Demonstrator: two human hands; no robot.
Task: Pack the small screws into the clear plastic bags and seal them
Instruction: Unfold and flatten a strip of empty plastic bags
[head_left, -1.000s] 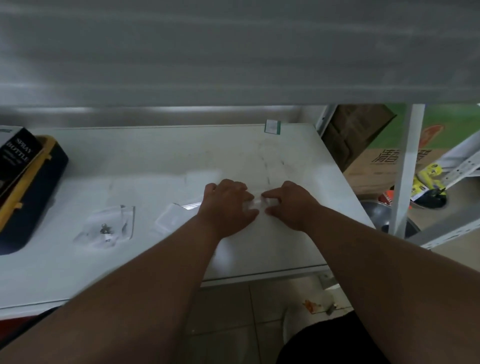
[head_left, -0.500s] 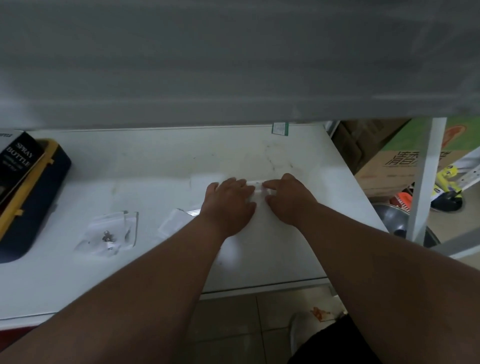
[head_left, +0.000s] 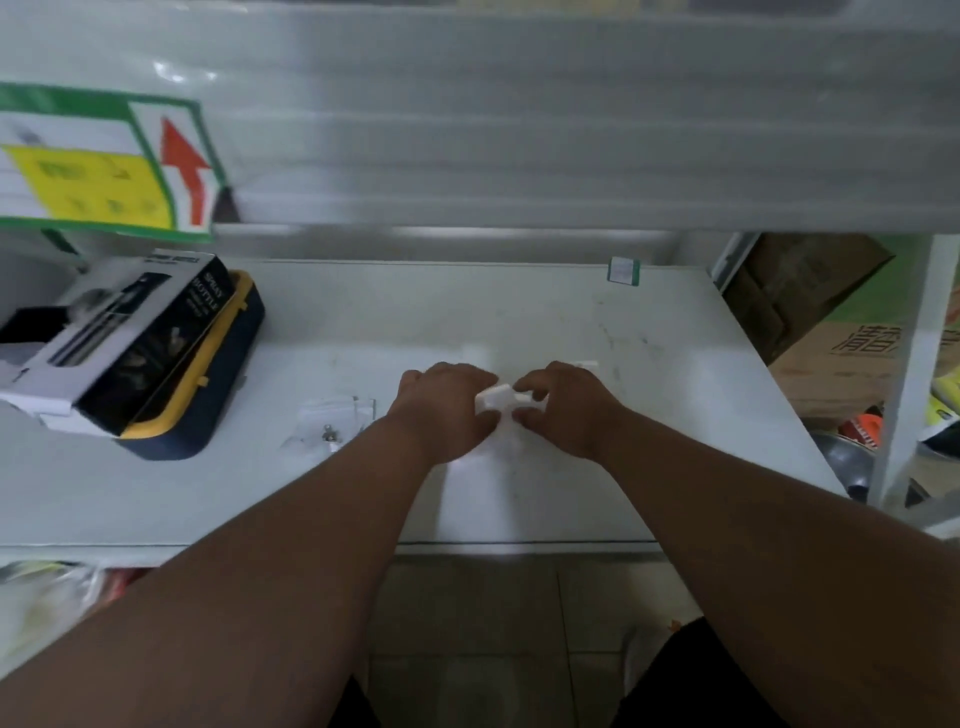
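1. Left hand (head_left: 447, 410) and right hand (head_left: 566, 410) meet mid-table, knuckles up, fingers curled in toward each other.
2. Between them: small clear plastic bag (head_left: 498, 397), reads white and blurred. Left grip pinches its left end, right grip pinches the right end. Bag sits just above the white table (head_left: 519, 312); can't tell if it touches.
3. Contents of the held bag not visible.
4. Second clear plastic bag (head_left: 332, 423) lies flat on the table just left of the left wrist, apart from the hand. Small metal screws (head_left: 329, 432) inside it.
5. Far left of table: dark blue tray with yellow rim (head_left: 208, 395); black-and-white "SPRAY BOTTLE" carton (head_left: 119, 338) lies on top of it, tilted.
6. Small green-and-white tag (head_left: 623, 270) at the back edge of the table.
7. Green-bordered sign with red arrow (head_left: 104, 161) upper left, above the table.
8. Brown cardboard boxes (head_left: 841, 364) past the right edge of the table.
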